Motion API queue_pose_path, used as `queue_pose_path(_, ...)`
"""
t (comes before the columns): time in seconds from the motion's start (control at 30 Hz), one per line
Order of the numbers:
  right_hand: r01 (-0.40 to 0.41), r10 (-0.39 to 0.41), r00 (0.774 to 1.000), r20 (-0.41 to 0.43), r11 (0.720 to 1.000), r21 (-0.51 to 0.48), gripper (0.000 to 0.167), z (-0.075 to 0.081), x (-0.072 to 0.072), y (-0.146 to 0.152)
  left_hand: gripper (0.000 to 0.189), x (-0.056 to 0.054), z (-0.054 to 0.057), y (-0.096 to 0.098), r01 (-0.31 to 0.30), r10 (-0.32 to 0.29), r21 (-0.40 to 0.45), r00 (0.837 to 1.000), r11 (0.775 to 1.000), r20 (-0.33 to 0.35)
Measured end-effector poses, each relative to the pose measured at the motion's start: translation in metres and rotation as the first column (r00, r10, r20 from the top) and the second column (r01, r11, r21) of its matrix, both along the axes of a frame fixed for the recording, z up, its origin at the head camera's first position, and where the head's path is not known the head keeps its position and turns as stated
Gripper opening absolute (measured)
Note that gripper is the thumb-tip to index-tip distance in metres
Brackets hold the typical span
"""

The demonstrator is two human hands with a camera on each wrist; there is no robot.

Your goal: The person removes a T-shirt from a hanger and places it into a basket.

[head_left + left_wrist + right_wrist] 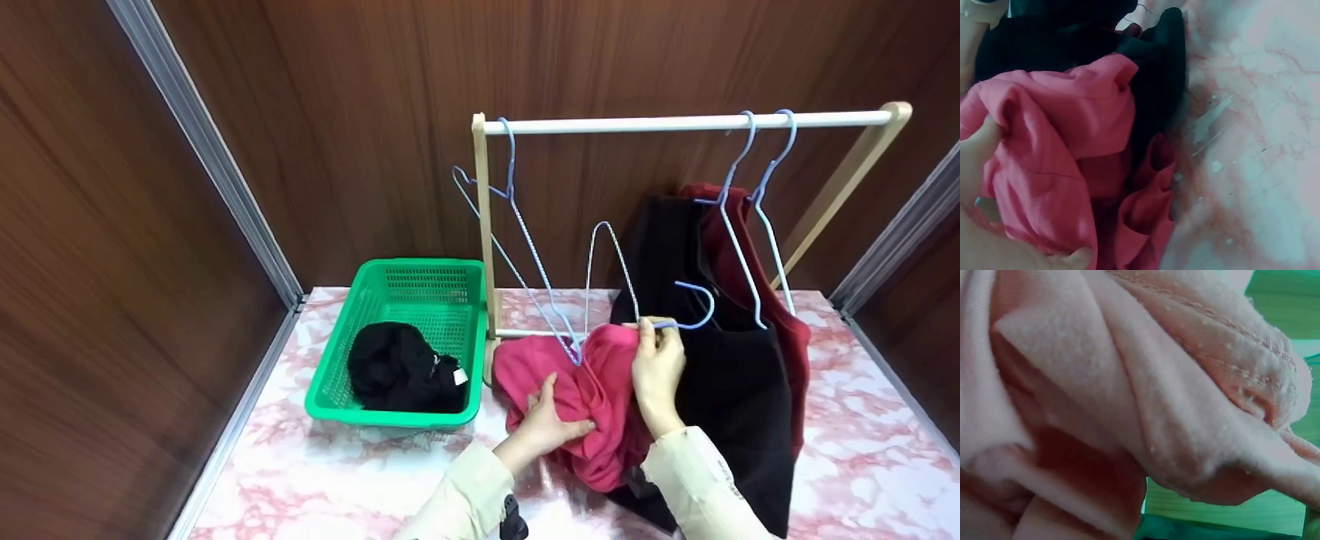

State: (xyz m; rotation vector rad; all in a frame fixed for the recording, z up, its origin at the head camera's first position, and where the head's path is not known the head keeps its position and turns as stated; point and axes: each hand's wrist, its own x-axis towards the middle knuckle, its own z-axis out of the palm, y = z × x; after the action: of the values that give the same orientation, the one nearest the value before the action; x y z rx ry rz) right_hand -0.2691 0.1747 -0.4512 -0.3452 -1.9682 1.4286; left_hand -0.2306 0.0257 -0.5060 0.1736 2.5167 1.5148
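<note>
1. Bunched pink-red cloth garment (607, 405), right of the green plastic basket (405, 418): probably light, soft and limp; best held by an edge.
2. Left grip (544, 426): fingers spread on its folds.
3. Right grip (660, 367) pinches the blue-hooked wire hanger (711, 304) by the hook's base; likely stiff, smooth.

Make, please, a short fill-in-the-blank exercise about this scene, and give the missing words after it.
1. The basket beside the rack is ____ in colour.
2. The crumpled garment inside the basket is ____, apart from its white tag.
3. Exactly ____ hangers have their hooks over the rack's bar.
4. The left hand touches the pink cloth; the unhung hook is beside the ____ hand.

Missing words: green; black; three; right.
</note>
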Motion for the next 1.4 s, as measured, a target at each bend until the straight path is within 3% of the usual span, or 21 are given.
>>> queue_pose_path(0.2, -0.002, 0.000, 0.999, -0.035, 0.998, -0.069, 0.019, 0.003, 0.000, -0.005, 0.084, -0.003, -0.010, -0.005, 0.073, -0.075, 0.161, 0.997, 0.984, 0.001)
queue_pose_path(0.3, -0.031, 0.025, 0.998, -0.049, 0.993, -0.118, 0.020, 0.003, 0.000, -0.008, 0.070, -0.005, -0.014, -0.005, 0.036, -0.042, 0.248, 0.999, 0.968, 0.020)
queue_pose_path(0.43, -0.063, 0.055, 0.997, -0.048, 0.982, -0.180, 0.020, 0.003, 0.001, -0.009, 0.048, -0.008, -0.018, -0.005, -0.049, 0.052, 0.310, 0.999, 0.950, 0.000)
queue_pose_path(0.53, -0.080, 0.075, 0.997, -0.034, 0.970, -0.229, 0.020, 0.004, 0.001, -0.009, 0.034, -0.010, -0.017, -0.007, -0.074, 0.099, 0.296, 0.993, 0.952, -0.068)
queue_pose_path(0.7, -0.152, 0.162, 0.987, 0.013, 0.948, -0.280, 0.028, 0.008, 0.000, -0.004, 0.015, -0.015, -0.014, -0.014, -0.071, 0.115, 0.213, 0.973, 0.974, -0.199)
queue_pose_path(0.9, -0.265, 0.291, 0.956, 0.040, 0.914, -0.306, 0.036, 0.016, 0.000, 0.005, 0.014, -0.021, -0.007, -0.023, -0.099, 0.131, 0.138, 0.961, 0.985, -0.243)
queue_pose_path(1.13, -0.254, 0.274, 0.961, 0.034, 0.925, -0.283, 0.035, 0.022, -0.003, 0.012, 0.019, -0.022, 0.001, -0.027, -0.105, 0.128, 0.092, 0.944, 0.990, -0.305)
queue_pose_path(1.4, -0.232, 0.252, 0.966, 0.055, 0.942, -0.241, 0.031, 0.026, -0.006, 0.012, 0.021, -0.015, -0.007, -0.027, -0.121, 0.129, 0.046, 0.926, 0.992, -0.355)
